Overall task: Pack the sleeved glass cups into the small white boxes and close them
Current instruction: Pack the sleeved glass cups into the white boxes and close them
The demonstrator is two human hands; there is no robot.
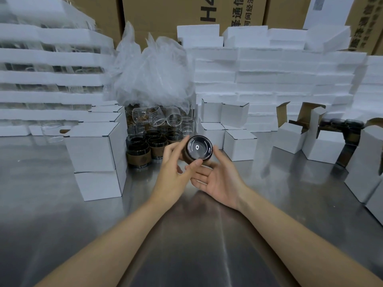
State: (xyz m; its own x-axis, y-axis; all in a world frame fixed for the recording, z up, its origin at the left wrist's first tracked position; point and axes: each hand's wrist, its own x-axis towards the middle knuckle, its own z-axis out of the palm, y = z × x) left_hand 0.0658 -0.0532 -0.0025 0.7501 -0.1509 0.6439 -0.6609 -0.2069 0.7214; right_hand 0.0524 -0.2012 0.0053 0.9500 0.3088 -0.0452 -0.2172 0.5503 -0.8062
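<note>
Head: "H4" carton [165, 15] behind held cup [199, 149]

The left hand [176, 170] hides the sleeved side of the cup [199, 149]; foam trays [51, 77] at left are blurred.

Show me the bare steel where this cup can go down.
Bare shiny steel table lies near you, between both forearms, and front-left before the stacked closed white cardboard boxes. Crowded: the brown-sleeved glass cups at centre, and open-flapped white boxes far right.
</note>
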